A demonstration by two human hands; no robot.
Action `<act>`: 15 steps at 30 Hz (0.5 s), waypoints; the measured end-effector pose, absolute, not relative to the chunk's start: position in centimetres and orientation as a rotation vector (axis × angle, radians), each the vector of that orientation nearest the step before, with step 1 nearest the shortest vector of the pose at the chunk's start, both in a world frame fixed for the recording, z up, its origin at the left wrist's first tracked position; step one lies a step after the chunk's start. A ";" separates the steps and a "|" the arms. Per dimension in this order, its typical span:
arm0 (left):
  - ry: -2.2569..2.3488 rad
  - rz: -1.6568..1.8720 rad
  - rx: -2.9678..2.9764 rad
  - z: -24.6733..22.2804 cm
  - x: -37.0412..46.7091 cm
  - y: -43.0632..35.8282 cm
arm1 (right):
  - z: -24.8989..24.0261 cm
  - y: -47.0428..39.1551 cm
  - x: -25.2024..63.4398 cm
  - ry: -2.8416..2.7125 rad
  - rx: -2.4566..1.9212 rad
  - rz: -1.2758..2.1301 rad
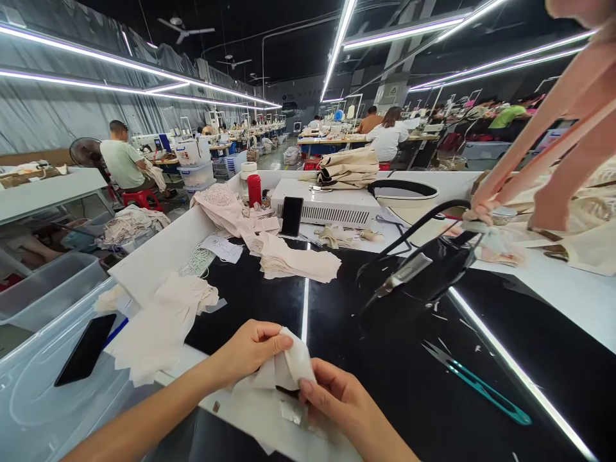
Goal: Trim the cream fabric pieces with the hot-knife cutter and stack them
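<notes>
Head view: two bare hands are close together over the near edge of the black surface (375,346).
Left hand (250,350): thumb and fingers pinched together on the top of the pale cloth (298,359).
Right hand (337,391): thumb and fingers pinched on the cloth's right edge.
Pale cloth: folded, held between both hands, over the surface's near edge.
Teal snips (486,386): lying on the right part of the surface.
Cream pieces (298,260): stacked at the far edge of the surface.
Dark phone (86,350): left of the surface, on a clear plastic bin (48,410).
Another person's hand (481,213): at the surface's far right, grip too blurred to tell.
</notes>
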State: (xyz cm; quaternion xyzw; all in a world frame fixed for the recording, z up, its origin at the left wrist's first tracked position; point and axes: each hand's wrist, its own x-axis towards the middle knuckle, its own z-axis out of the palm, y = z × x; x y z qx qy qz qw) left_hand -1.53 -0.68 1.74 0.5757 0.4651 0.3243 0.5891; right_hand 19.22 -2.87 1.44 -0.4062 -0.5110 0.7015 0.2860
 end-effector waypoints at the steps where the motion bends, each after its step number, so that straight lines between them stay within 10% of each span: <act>1: 1.080 0.758 1.337 1.7 -1.5 -0.7 | 1.6 -2.8 19.2 -1.372 -1.097 1.846; 15: 1.066 0.796 1.284 1.5 -1.0 -0.8 | 0.2 -1.9 18.4 -1.343 -1.147 1.759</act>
